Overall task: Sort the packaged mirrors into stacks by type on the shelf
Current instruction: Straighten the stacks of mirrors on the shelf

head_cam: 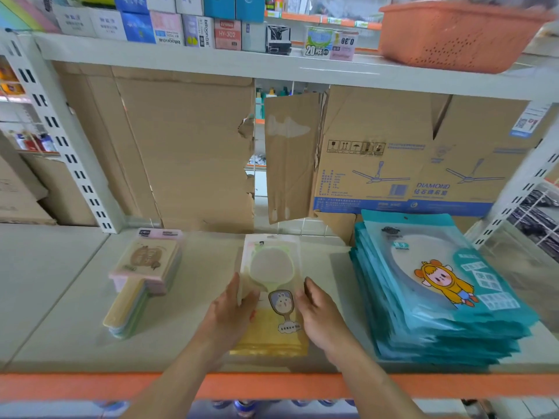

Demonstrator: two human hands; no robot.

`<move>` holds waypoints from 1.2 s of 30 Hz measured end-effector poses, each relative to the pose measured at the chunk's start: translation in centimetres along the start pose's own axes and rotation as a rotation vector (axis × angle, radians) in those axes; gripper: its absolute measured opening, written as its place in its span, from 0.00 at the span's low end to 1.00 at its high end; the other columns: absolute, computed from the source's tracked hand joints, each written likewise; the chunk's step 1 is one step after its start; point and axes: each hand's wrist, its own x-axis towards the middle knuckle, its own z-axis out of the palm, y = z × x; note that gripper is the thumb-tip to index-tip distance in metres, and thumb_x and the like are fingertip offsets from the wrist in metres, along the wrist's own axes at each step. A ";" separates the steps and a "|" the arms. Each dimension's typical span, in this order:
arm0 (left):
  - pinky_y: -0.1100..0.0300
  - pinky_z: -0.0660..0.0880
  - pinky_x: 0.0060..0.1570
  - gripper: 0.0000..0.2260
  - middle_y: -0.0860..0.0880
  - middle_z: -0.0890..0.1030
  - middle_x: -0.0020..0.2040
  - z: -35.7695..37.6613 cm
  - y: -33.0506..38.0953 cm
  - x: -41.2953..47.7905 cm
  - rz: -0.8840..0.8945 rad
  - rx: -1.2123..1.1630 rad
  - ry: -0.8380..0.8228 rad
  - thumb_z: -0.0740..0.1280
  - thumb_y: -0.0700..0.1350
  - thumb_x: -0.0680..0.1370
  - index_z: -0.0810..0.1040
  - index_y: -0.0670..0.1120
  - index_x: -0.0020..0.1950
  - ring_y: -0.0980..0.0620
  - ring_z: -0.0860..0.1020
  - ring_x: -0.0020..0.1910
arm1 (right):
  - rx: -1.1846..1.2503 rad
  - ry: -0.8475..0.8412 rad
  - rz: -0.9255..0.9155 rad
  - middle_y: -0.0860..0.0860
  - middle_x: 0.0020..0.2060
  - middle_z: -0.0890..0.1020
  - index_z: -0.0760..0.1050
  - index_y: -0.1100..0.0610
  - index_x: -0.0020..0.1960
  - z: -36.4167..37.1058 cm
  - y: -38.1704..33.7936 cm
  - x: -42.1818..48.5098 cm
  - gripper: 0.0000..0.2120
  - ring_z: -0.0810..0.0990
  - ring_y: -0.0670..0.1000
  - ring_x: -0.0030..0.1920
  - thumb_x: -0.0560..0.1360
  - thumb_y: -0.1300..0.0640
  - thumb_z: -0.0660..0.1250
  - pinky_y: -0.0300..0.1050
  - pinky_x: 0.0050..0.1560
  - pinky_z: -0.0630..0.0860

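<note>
The middle stack of packaged mirrors (273, 337) lies on the pale shelf (60, 297), near its front edge and about midway along it. The top pack is a clear sleeve with a yellow lower part. It shows a pale green hand mirror with a rounded face and 2 small ears, and below it a sticker of a rabbit in a mirror. Layered yellow edges show at the near end.

The left hand (233, 313) lies against the pack's left side, fingers fairly straight and pointing away, thumb resting on top. The right hand (320, 316) mirrors it on the right side, fingers extended along the edge. Neither hand curls round anything.

To the left, well apart, sits a stack of square pink-framed paddle mirrors (145, 267) with pale handles toward the front. To the right stands a taller stack of teal pouches (438, 282) printed with a yellow-hooded cartoon figure. Brown cardboard (187, 146) and a ceiling-fan carton (393, 152) line the back. An orange basket (453, 34) rests on the shelf above.
</note>
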 end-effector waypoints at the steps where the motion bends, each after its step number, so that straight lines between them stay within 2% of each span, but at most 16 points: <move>1: 0.61 0.71 0.37 0.19 0.50 0.80 0.40 0.1 0.0 -0.1 -0.004 0.016 0.006 0.59 0.53 0.79 0.67 0.51 0.70 0.55 0.78 0.38 | -0.013 -0.003 -0.013 0.39 0.61 0.75 0.66 0.46 0.67 0.3 0.1 -0.1 0.18 0.72 0.44 0.64 0.80 0.44 0.51 0.47 0.66 0.70; 3: 0.56 0.72 0.45 0.22 0.46 0.81 0.49 0.3 0.1 -0.2 -0.007 0.031 0.027 0.59 0.53 0.79 0.64 0.50 0.72 0.49 0.79 0.47 | -0.022 -0.010 -0.013 0.41 0.66 0.72 0.61 0.46 0.72 0.6 -0.1 -0.3 0.21 0.70 0.46 0.67 0.81 0.45 0.50 0.45 0.69 0.66; 6: 0.53 0.70 0.50 0.22 0.41 0.79 0.56 0.3 0.4 -0.3 -0.019 0.080 0.032 0.60 0.51 0.80 0.63 0.47 0.73 0.42 0.77 0.55 | -0.026 -0.017 0.008 0.43 0.63 0.67 0.53 0.52 0.76 0.3 -1.0 -0.8 0.23 0.65 0.48 0.71 0.83 0.50 0.49 0.36 0.63 0.60; 8: 0.57 0.71 0.44 0.14 0.44 0.81 0.50 0.3 0.6 -0.6 -0.017 0.076 0.043 0.60 0.49 0.80 0.70 0.49 0.66 0.45 0.78 0.50 | -0.027 -0.020 0.010 0.43 0.66 0.67 0.53 0.52 0.76 0.4 -1.4 -1.1 0.25 0.64 0.49 0.72 0.82 0.47 0.50 0.39 0.68 0.60; 10: 0.63 0.69 0.35 0.03 0.49 0.79 0.38 0.0 1.0 -0.9 -0.006 0.042 0.063 0.59 0.47 0.80 0.73 0.52 0.49 0.52 0.78 0.38 | -0.031 -0.010 -0.010 0.44 0.70 0.67 0.55 0.50 0.76 0.5 -0.7 -0.9 0.30 0.65 0.50 0.72 0.78 0.39 0.51 0.49 0.71 0.63; 12: 0.61 0.68 0.34 0.07 0.51 0.77 0.36 -0.3 1.0 -1.1 0.010 0.027 0.077 0.59 0.48 0.80 0.69 0.54 0.42 0.59 0.76 0.33 | -0.035 -0.010 -0.021 0.46 0.71 0.68 0.57 0.51 0.75 0.1 0.2 -0.5 0.29 0.66 0.49 0.71 0.78 0.38 0.51 0.51 0.71 0.65; 14: 0.57 0.69 0.39 0.08 0.48 0.78 0.41 -1.0 0.7 -1.4 0.018 0.058 0.062 0.58 0.54 0.80 0.71 0.51 0.47 0.54 0.78 0.41 | -0.033 -0.006 -0.023 0.44 0.69 0.68 0.56 0.54 0.75 -0.8 -0.5 -1.3 0.26 0.66 0.49 0.71 0.81 0.45 0.52 0.43 0.70 0.61; 16: 0.53 0.73 0.46 0.15 0.44 0.80 0.50 -1.8 0.6 -1.5 0.010 0.136 0.055 0.58 0.58 0.79 0.72 0.48 0.56 0.43 0.79 0.51 | -0.050 0.000 -0.026 0.43 0.60 0.69 0.58 0.58 0.74 -1.6 -0.6 -1.3 0.23 0.66 0.48 0.69 0.82 0.50 0.53 0.37 0.63 0.62; 19: 0.55 0.71 0.57 0.24 0.43 0.74 0.68 -3.1 1.4 -1.8 0.006 0.191 0.094 0.61 0.54 0.79 0.66 0.46 0.73 0.44 0.74 0.64 | -0.116 0.055 -0.091 0.46 0.67 0.69 0.58 0.53 0.74 -1.8 -1.2 -1.0 0.23 0.65 0.50 0.72 0.81 0.49 0.55 0.44 0.68 0.64; 21: 0.55 0.68 0.63 0.23 0.44 0.72 0.69 -4.3 1.5 -1.8 0.055 0.264 0.115 0.61 0.52 0.80 0.65 0.48 0.74 0.45 0.72 0.67 | -0.169 0.099 -0.133 0.47 0.71 0.66 0.55 0.52 0.76 -1.7 -2.2 -0.9 0.24 0.63 0.50 0.73 0.81 0.50 0.55 0.42 0.68 0.61; 23: 0.55 0.66 0.65 0.22 0.44 0.72 0.69 -6.0 1.3 -1.8 0.084 0.327 0.149 0.62 0.51 0.79 0.67 0.49 0.73 0.45 0.71 0.68 | -0.213 0.150 -0.187 0.46 0.68 0.70 0.58 0.51 0.75 -1.3 -3.6 -0.9 0.23 0.67 0.49 0.70 0.81 0.53 0.57 0.35 0.61 0.62; 25: 0.55 0.65 0.65 0.20 0.44 0.73 0.69 -8.3 0.9 -1.7 0.105 0.410 0.198 0.62 0.50 0.79 0.70 0.50 0.71 0.44 0.70 0.69 | -0.244 0.183 -0.257 0.46 0.65 0.74 0.62 0.50 0.72 -0.4 -5.1 -0.7 0.21 0.72 0.48 0.66 0.80 0.55 0.59 0.34 0.59 0.65; 28: 0.54 0.66 0.63 0.17 0.44 0.75 0.67 -12.0 -0.1 -1.0 0.167 0.516 0.238 0.63 0.46 0.78 0.74 0.47 0.67 0.42 0.71 0.67 | -0.344 0.160 -0.297 0.50 0.65 0.74 0.65 0.54 0.70 2.1 -7.1 -0.2 0.20 0.73 0.50 0.64 0.79 0.58 0.58 0.39 0.61 0.69; 31: 0.53 0.72 0.54 0.14 0.46 0.80 0.62 -15.4 -1.6 -0.5 0.201 0.527 0.298 0.63 0.41 0.78 0.77 0.48 0.63 0.41 0.78 0.58 | -0.410 0.123 -0.297 0.53 0.66 0.72 0.65 0.56 0.70 4.8 -8.9 0.2 0.19 0.74 0.54 0.63 0.79 0.57 0.56 0.49 0.62 0.73; 33: 0.52 0.71 0.59 0.16 0.48 0.76 0.66 -17.4 -3.1 0.1 0.157 0.577 0.305 0.61 0.43 0.79 0.74 0.49 0.67 0.42 0.76 0.62 | -0.477 0.090 -0.291 0.55 0.64 0.72 0.66 0.58 0.68 6.6 -9.9 0.4 0.18 0.73 0.56 0.62 0.79 0.58 0.55 0.48 0.60 0.73; 36: 0.53 0.60 0.71 0.21 0.48 0.64 0.75 -20.0 -5.7 1.5 0.070 0.692 0.231 0.56 0.48 0.81 0.64 0.48 0.74 0.49 0.62 0.74 | -0.563 0.052 -0.283 0.56 0.67 0.69 0.64 0.60 0.68 9.4 -10.9 1.2 0.18 0.69 0.55 0.66 0.79 0.58 0.54 0.44 0.63 0.66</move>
